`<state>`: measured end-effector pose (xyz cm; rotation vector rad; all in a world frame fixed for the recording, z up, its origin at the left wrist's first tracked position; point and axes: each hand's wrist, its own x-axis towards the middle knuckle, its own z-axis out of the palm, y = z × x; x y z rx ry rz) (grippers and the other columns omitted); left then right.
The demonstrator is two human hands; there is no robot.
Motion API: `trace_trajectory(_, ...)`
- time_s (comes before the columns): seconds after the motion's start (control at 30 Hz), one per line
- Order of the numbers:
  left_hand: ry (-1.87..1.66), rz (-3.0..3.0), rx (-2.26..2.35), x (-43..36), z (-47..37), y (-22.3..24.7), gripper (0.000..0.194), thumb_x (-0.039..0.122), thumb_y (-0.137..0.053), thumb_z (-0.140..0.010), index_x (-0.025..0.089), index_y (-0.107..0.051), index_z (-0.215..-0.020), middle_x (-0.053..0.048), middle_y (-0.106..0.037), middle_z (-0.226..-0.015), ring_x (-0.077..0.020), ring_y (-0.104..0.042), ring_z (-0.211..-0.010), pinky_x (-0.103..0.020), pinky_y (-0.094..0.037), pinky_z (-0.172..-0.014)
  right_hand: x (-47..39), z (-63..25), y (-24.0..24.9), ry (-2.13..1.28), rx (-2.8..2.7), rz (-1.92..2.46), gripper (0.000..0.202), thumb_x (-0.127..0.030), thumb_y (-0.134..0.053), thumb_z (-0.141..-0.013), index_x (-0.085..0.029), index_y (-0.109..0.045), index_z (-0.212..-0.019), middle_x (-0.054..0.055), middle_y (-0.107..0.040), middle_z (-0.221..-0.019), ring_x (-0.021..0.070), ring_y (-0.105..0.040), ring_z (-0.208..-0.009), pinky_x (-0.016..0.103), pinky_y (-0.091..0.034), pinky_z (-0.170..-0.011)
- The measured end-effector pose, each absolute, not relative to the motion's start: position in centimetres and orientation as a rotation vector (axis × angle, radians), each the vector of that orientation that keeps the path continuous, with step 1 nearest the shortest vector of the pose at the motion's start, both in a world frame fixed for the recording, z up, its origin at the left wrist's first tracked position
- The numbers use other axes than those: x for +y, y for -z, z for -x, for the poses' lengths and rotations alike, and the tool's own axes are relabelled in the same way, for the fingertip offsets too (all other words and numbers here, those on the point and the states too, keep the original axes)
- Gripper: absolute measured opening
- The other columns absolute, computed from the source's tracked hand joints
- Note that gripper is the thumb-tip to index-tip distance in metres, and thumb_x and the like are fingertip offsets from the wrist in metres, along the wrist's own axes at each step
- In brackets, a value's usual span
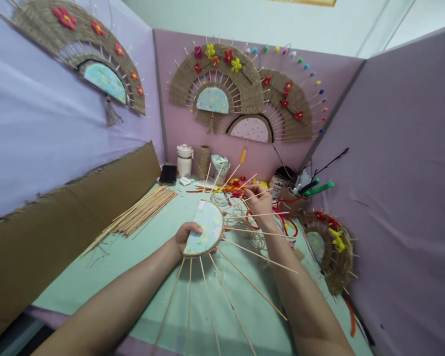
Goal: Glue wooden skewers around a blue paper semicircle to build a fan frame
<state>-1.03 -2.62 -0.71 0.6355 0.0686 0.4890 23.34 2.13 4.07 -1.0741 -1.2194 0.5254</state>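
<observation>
My left hand (185,236) grips a half-round fan base (207,230) covered in pale blue floral cloth, thumb on the front and fingers behind. Thin wooden sticks (241,216) fan out from its curved edge, up, right and down. Among the upper right sticks, my right hand (258,199) is closed in a pinch; whether it holds a stick or some strand is not plain. Behind and below that hand lies a loose tangle of twine (258,241).
A pile of loose sticks (141,212) lies left, beside a cardboard strip (74,227). At the back stand a white jar (185,160), a twine spool (204,160) and a pot of pens (294,200). A finished fan (332,252) leans at right; others hang on the walls.
</observation>
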Motion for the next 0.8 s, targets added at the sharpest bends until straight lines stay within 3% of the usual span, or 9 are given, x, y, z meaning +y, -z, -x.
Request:
trace_trajectory(0.27, -0.567, -0.662, 0.088, -2.3, 1.8, 0.3, 0.086, 0.011, -0.053, -0.066, 0.015, -0.031, -0.149, -0.019, -0.068, -0.121, -0.0340, -0.069, -0.101, -0.042, -0.056, -0.072, 1.6, -25.0, -5.2, -0.662, -1.256, 1.097, 0.023, -0.037, -0.072, -0.067, -0.019, -0.062, -0.078, -0.002, -0.060, -0.069, 0.0136, -0.052, -0.063, 0.027, -0.041, -0.062)
trace_trajectory(0.57, -0.761, -0.585, 0.158, -0.9, 2.7, 0.2, 0.072, 0.009, -0.049, -0.067, 0.011, -0.046, -0.139, -0.017, -0.072, -0.110, -0.0302, -0.068, -0.103, -0.042, -0.054, -0.081, -0.6, -29.2, -7.7, -0.982, -1.271, 1.035, 0.031, -0.039, -0.081, -0.060, -0.018, -0.067, -0.078, -0.005, -0.054, -0.057, 0.0070, -0.039, -0.045, 0.022, -0.030, -0.044)
trace_trajectory(0.8, -0.659, -0.590, 0.111, -1.5, 2.1, 0.4, 0.061, 0.009, -0.048, -0.069, 0.010, -0.054, -0.131, -0.018, -0.072, -0.110, -0.0308, -0.068, -0.103, -0.043, -0.055, -0.081, -0.5, -28.7, -8.7, -0.836, -1.108, 0.839, 0.030, -0.038, -0.078, -0.059, -0.024, -0.059, -0.078, -0.006, -0.053, -0.069, 0.0084, -0.047, -0.057, 0.022, -0.039, -0.054)
